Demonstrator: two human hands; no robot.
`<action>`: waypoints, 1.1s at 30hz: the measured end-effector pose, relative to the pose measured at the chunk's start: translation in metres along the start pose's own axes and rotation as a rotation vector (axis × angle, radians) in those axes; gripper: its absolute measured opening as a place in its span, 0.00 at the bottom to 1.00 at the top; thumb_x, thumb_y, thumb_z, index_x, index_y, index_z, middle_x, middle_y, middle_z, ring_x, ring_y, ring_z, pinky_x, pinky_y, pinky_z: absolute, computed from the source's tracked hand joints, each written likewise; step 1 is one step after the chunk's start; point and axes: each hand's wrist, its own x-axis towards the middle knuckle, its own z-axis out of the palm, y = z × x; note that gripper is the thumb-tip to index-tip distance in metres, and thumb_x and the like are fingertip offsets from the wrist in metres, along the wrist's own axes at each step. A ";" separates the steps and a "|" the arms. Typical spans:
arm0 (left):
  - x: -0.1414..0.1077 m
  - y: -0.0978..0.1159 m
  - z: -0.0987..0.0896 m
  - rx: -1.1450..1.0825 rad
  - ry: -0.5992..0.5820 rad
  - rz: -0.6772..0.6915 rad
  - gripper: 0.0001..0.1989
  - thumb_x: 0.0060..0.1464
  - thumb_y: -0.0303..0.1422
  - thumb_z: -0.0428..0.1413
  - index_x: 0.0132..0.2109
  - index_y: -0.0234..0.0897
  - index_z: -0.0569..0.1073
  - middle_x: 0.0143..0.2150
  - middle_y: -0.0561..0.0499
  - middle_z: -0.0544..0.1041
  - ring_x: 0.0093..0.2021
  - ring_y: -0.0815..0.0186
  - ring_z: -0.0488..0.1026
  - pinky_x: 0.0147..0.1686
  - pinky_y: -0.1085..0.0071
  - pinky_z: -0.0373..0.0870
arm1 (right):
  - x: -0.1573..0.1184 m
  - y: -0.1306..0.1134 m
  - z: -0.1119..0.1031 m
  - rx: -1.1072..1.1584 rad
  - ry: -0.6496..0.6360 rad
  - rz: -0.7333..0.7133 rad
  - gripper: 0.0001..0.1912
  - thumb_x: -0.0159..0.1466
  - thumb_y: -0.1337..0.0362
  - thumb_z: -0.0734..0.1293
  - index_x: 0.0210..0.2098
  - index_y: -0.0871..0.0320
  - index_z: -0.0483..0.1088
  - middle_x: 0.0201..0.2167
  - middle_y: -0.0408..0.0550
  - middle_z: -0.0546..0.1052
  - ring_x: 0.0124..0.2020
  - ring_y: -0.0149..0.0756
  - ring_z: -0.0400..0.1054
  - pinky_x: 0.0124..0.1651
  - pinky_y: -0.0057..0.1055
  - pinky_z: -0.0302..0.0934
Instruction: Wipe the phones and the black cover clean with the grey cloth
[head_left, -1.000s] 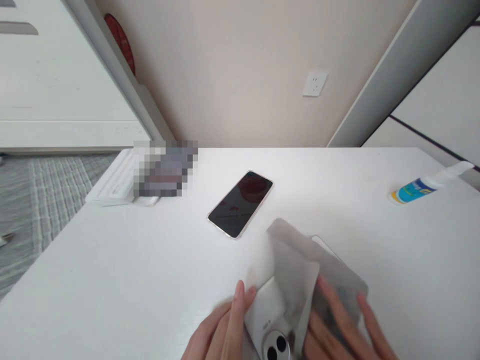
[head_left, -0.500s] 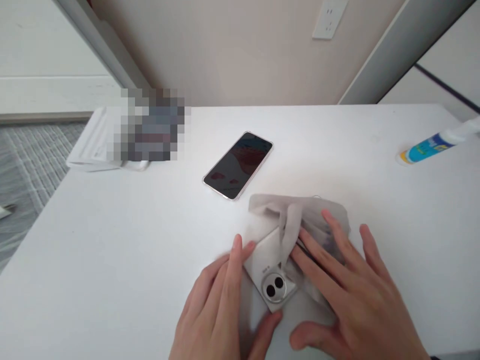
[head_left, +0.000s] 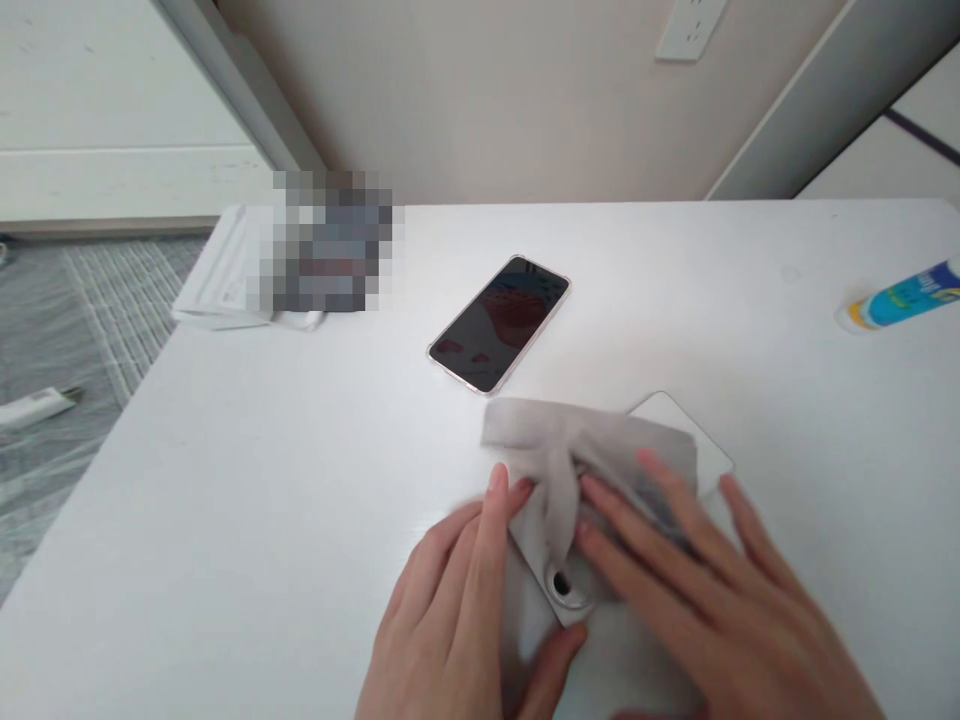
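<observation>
1 white phone on worktop, partly under 1 cloth | 1 black phone | 1 bottle | left hand: fingers gripping white phone's edges | right hand: fingers spread, laid on cloth

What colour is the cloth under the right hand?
The cloth is light grey, seen best in the head view.

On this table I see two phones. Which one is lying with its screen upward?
The phone with the dark screen, which lies uncovered. The white phone, partly under the grey cloth, lies back up: its camera ring shows.
</observation>
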 end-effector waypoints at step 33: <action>0.001 -0.008 0.004 0.120 0.036 0.127 0.39 0.70 0.39 0.49 0.78 0.23 0.47 0.61 0.42 0.80 0.57 0.59 0.80 0.51 0.69 0.82 | -0.013 -0.008 0.002 -0.071 0.094 -0.116 0.19 0.77 0.52 0.60 0.58 0.44 0.78 0.65 0.33 0.76 0.80 0.49 0.40 0.81 0.51 0.31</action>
